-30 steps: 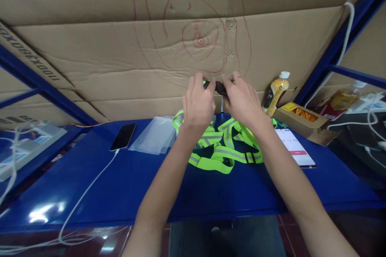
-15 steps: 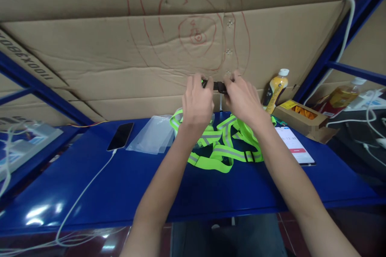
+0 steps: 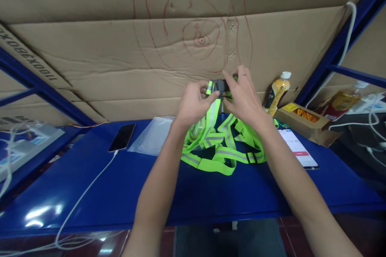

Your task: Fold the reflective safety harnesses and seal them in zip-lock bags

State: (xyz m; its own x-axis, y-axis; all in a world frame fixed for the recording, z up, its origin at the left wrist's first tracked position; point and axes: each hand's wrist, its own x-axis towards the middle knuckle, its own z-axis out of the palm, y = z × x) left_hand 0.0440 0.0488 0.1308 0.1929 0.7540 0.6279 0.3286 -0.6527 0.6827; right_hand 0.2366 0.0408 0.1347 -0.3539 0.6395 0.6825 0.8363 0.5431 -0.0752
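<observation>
Both hands are raised above the back of the blue table, close together. A black plastic buckle (image 3: 221,85) sits between them, joined to neon-green straps with a grey reflective stripe. My left hand (image 3: 194,102) is closed on the buckle's left side, where a green strap hangs down from it. My right hand (image 3: 244,94) pinches the buckle's right side, with its thumb and finger at the black edge. Below, the rest of the reflective vest (image 3: 224,154) lies in loose loops on the table; part of it is hidden behind my forearms.
A clear plastic bag (image 3: 147,138) and a dark phone (image 3: 122,137) on a white cable lie to the left. To the right are a lit phone (image 3: 298,148), a yellow drink bottle (image 3: 278,92) and an open carton (image 3: 303,118). Cardboard (image 3: 105,52) walls the back.
My left hand has turned and lowered slightly, its thumb now extended toward the buckle. A green strap now shows hanging from the buckle. The view has shifted a little.
</observation>
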